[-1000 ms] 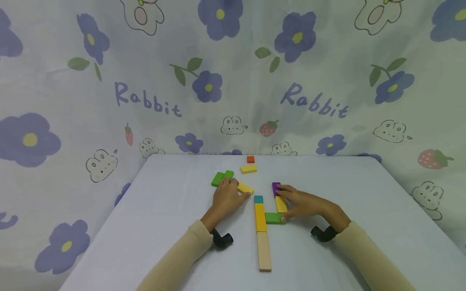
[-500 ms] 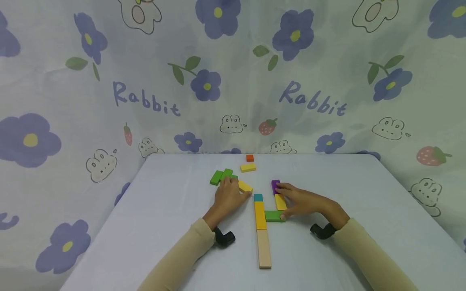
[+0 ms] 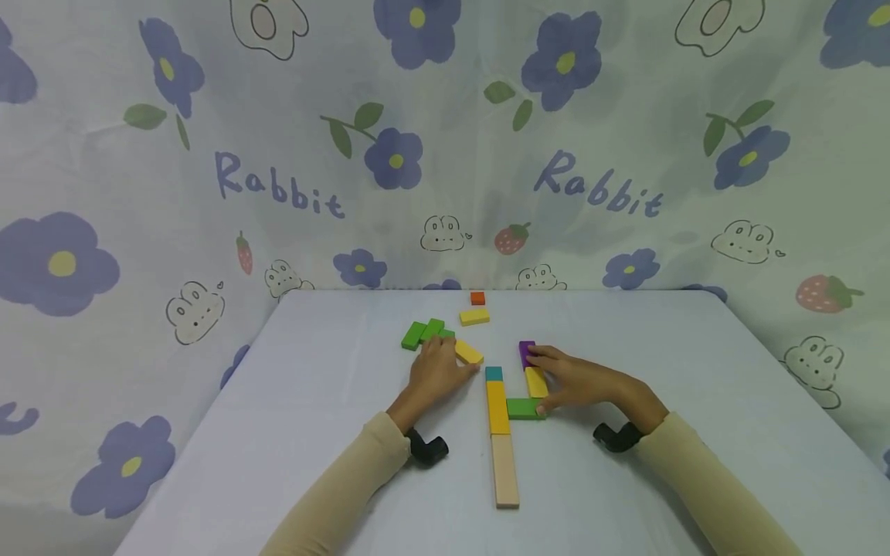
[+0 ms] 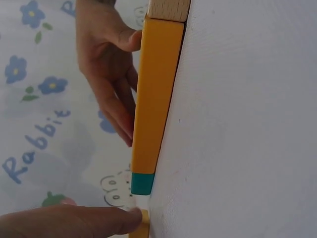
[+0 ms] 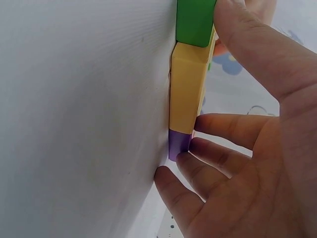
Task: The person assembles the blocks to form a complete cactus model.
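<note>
In the head view my left hand [image 3: 436,373] rests by a yellow block [image 3: 469,353], its thumb against that block's near end. Its other fingertips are hidden beside a group of green blocks [image 3: 413,336]. My right hand [image 3: 580,381] lies with its thumb on a flat green block [image 3: 523,408] and its fingers, nearly straight, against a purple block [image 5: 180,144]. Between these two blocks sits another yellow block [image 5: 188,89]. A line of a plain wooden block [image 3: 504,472], an orange block [image 3: 497,408] and a teal block [image 3: 494,374] runs beside the green block's left end.
Toward the back of the white table [image 3: 278,432] lie a yellow block [image 3: 474,316] and a small red-orange block [image 3: 477,298]. A patterned cloth [image 3: 445,139] hangs behind the table. Black camera mounts [image 3: 427,450] sit at both wrists.
The whole head view shifts up slightly. Both hands stay nearly still, and a third green block shows a little more past the left fingers.
</note>
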### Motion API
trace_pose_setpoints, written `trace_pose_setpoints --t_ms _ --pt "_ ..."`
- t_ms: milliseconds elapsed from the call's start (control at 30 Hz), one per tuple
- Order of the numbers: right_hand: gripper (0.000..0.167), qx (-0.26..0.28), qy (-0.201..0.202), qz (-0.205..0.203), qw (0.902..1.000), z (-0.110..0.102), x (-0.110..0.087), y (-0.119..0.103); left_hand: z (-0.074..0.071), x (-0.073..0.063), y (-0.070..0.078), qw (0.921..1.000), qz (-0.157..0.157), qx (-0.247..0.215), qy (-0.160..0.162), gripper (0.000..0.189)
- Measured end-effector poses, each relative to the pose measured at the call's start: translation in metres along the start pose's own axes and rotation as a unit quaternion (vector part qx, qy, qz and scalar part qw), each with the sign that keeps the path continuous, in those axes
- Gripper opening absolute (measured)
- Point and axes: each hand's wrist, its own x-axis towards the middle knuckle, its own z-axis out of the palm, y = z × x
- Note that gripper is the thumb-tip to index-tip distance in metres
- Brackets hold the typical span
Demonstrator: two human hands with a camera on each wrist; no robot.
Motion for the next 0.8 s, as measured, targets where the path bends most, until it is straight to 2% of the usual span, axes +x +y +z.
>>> trace_pose_setpoints --t_ms 167,333,467,533,733,800 --pt "0.101 0.002 -0.004 -0.003 1.0000 -0.001 -0.001 0.001 0.001 0.001 0.000 0.9997 -0.003 -0.025 0.003 0.072" --pt "0.101 0.002 -0.003 -0.010 0.9999 -0.003 -0.002 0.002 -0.004 0.003 0.001 0.9971 -0.002 -0.076 0.007 0.072" --pt "0.101 0.004 -0.002 -0.014 0.9999 -0.001 -0.001 0.003 -0.010 0.008 0.000 0.9949 0.006 -0.101 -0.011 0.072" --pt "0.102 0.005 -0.004 -0.011 0.9999 0.000 0.001 0.003 -0.012 0.012 -0.002 0.9933 0.019 -0.110 -0.030 0.071" --pt "0.103 -0.003 -0.006 -0.001 1.0000 0.001 0.002 0.004 -0.022 0.032 -0.004 0.9851 0.091 -0.116 -0.088 0.071" --pt "0.103 -0.006 -0.005 -0.001 1.0000 0.000 0.002 0.005 -0.026 0.038 -0.003 0.9826 0.106 -0.113 -0.103 0.070"
